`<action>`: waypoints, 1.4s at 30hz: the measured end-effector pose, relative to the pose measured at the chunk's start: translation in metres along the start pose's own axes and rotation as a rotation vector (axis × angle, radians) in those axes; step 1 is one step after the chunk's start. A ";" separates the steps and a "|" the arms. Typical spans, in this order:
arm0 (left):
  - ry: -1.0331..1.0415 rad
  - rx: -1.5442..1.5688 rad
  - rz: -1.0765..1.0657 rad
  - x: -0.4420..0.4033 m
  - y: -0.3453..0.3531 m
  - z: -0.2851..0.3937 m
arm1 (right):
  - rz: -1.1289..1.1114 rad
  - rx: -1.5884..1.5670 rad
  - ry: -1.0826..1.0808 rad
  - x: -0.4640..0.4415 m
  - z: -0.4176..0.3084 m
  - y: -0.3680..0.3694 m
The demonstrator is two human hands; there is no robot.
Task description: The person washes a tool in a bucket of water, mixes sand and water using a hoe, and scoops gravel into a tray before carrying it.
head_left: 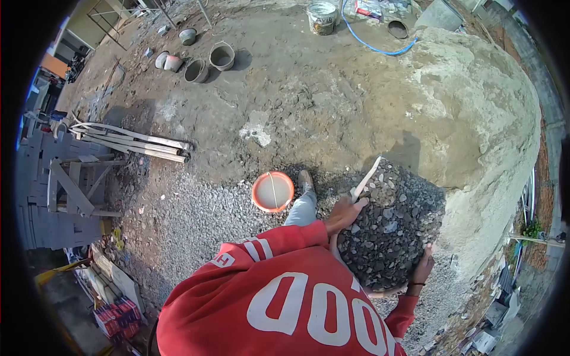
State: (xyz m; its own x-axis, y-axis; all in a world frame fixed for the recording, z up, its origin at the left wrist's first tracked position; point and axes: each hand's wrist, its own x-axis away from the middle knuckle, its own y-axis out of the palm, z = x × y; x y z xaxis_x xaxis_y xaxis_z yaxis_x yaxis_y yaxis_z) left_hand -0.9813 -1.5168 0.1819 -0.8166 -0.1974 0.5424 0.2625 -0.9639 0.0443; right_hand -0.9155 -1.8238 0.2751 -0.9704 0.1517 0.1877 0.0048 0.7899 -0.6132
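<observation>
Grey gravel (pixel 386 234) fills a box-like wooden frame (pixel 367 178), heaped to its top. The frame's pale board edge shows along the left side and a bit at the near side; the gravel hides the rest. My left hand (pixel 345 214) is closed round the left board. On the right side, my right hand (pixel 423 267), with a dark band at the wrist, grips the edge near the front corner; its fingers are partly hidden. Beside my shoe (pixel 306 180), left of the frame, stands an orange bucket (pixel 256 202) holding cloudy grey liquid.
A large pale sand heap (pixel 481 113) rises at the right. Several dark buckets (pixel 221 56) stand at the back left, a white bucket (pixel 322 19) at the back. A blue hose (pixel 380 50) curves nearby. Poles (pixel 136 144) and a wooden trestle (pixel 74 190) lie left.
</observation>
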 end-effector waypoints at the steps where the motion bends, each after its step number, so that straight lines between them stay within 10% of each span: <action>1: 0.013 0.016 0.026 -0.028 -0.017 -0.008 | -0.069 0.098 -0.069 -0.029 -0.016 0.027; 13: -0.466 0.383 0.606 -0.172 -0.166 -0.067 | -0.600 0.992 -0.162 -0.234 -0.167 0.331; 22: -0.329 0.874 0.811 -0.274 -0.195 -0.065 | -0.747 1.096 -0.592 -0.326 -0.227 0.488; 25: -0.570 0.598 0.818 -0.319 -0.184 -0.085 | -0.794 1.148 -0.611 -0.360 -0.233 0.497; 28: -0.163 -0.328 0.750 -0.339 -0.175 -0.065 | -0.875 1.147 -0.600 -0.411 -0.236 0.506; 42: -0.367 -0.067 0.759 -0.444 -0.173 0.077 | -0.739 0.693 -0.096 -0.556 -0.185 0.454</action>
State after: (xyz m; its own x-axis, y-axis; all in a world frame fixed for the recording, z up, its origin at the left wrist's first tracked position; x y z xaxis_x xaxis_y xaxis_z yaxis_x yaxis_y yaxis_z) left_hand -0.6250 -1.2489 -0.0020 -0.2092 -0.7362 0.6436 0.6320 -0.6040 -0.4855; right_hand -0.3291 -1.4395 0.0348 -0.6891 -0.3071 0.6564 -0.7154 0.1439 -0.6837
